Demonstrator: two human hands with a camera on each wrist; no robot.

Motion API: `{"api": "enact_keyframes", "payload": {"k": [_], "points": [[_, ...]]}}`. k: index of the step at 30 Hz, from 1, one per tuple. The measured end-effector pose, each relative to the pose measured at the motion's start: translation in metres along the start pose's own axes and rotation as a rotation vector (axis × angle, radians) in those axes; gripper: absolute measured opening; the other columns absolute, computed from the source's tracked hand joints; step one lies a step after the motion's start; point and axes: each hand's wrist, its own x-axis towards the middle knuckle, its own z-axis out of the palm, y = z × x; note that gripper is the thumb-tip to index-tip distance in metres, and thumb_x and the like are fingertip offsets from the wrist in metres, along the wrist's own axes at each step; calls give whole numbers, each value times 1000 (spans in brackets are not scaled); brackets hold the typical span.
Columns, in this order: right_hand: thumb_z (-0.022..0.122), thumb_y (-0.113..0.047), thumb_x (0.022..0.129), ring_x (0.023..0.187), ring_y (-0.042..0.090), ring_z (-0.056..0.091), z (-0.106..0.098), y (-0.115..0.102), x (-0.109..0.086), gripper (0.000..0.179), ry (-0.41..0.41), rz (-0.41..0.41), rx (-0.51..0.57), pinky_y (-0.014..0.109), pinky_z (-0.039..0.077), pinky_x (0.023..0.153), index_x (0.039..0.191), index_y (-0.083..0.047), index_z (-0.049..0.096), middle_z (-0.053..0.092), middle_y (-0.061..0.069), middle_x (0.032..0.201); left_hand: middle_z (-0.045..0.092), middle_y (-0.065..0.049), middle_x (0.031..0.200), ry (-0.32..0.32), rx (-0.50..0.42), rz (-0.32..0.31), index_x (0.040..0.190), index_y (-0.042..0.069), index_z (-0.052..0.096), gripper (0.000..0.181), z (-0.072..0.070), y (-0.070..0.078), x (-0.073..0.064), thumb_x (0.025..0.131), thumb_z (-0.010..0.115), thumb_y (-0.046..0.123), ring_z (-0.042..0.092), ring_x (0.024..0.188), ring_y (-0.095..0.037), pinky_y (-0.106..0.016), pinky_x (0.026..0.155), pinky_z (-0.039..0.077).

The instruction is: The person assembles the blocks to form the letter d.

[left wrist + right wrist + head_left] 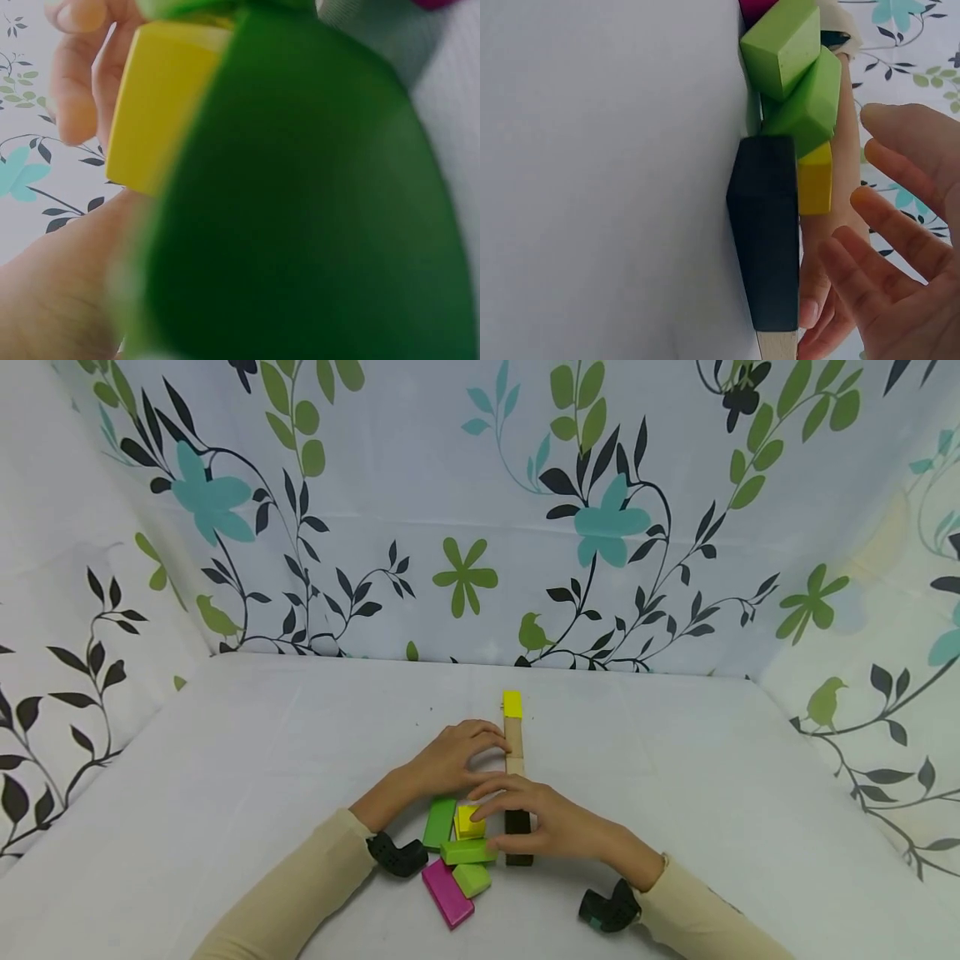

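A straight row of wooden blocks runs away from me: a black block (518,850) nearest, two plain wood blocks (513,735) beyond it, and a yellow block (512,704) at the far end. From the left, my left hand (450,758) reaches in, its fingertips right at the side of the plain blocks. Over the black block's left edge hovers my right hand (551,818), fingers spread, nothing in its grasp. Below those fingers is a loose pile: another yellow block (161,105), a lime-green block (810,101), a smaller lime block (471,880) and a flat green block (440,823).
A magenta block (448,895) lies at the pile's near end. White cloth covers the table (675,760), and a patterned curtain (420,510) hangs behind and at the sides. Black wrist devices (397,856) sit by both sleeves.
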Motion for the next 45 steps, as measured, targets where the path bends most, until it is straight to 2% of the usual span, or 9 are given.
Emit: {"api": "enact_keyframes", "payload": {"k": [6, 13, 21, 28, 35, 40, 43, 45], "points": [[65, -11, 94, 123, 24, 53, -10, 5, -4, 25, 64, -8, 4, 36, 47, 97, 119, -9, 65, 55, 15, 133, 53, -3, 133, 18, -5, 6, 122, 19, 63, 39, -1, -1, 1, 86, 75, 26, 44, 130, -24, -51, 103, 36], [68, -9, 91, 121, 22, 54, -19, 23, -8, 25, 157, 71, -19, 40, 43, 103, 116, -5, 67, 59, 10, 130, 54, -6, 131, 84, -30, -24, 122, 14, 64, 36, -3, -3, 0, 89, 71, 28, 49, 124, -26, -51, 102, 39], [70, -10, 89, 126, 24, 50, -25, 42, -7, 30, 170, 158, -41, 48, 39, 106, 119, -6, 66, 56, 13, 132, 55, -6, 131, 123, -42, -23, 121, 14, 64, 33, -6, -7, -8, 91, 69, 28, 51, 123, -26, -52, 101, 40], [72, -14, 88, 134, 32, 40, -33, 53, -5, 42, 145, 261, -18, 57, 29, 110, 128, -5, 60, 48, 17, 141, 57, -7, 128, 140, -15, -54, 119, 13, 64, 33, -12, -9, -23, 89, 70, 27, 54, 117, -26, -51, 97, 43], [75, -21, 86, 144, 35, 26, -34, 64, -9, 55, 113, 355, -16, 57, 20, 114, 136, -8, 54, 39, 14, 151, 58, -7, 126, 126, 5, -79, 118, 13, 64, 32, -18, -7, -38, 89, 70, 27, 56, 114, -27, -49, 96, 45], [76, -24, 85, 144, 36, 26, -35, 69, -10, 61, 137, 383, -46, 58, 21, 114, 139, -9, 52, 38, 14, 152, 58, -4, 124, 96, 5, -100, 119, 15, 64, 32, -24, 0, -48, 91, 68, 29, 58, 108, -23, -46, 93, 47], [78, -28, 84, 145, 35, 23, -35, 71, -9, 66, 140, 422, -41, 58, 19, 114, 141, -11, 50, 34, 12, 154, 59, -1, 119, 70, -9, -122, 120, 15, 63, 32, -27, 4, -55, 92, 67, 29, 59, 96, -17, -35, 81, 51], [79, -31, 83, 147, 34, 20, -34, 72, -9, 69, 129, 447, -27, 58, 16, 115, 142, -13, 49, 31, 10, 156, 59, 1, 114, 50, -28, -142, 120, 15, 63, 31, -29, 7, -60, 92, 66, 29, 56, 87, -12, -26, 71, 49]]}}
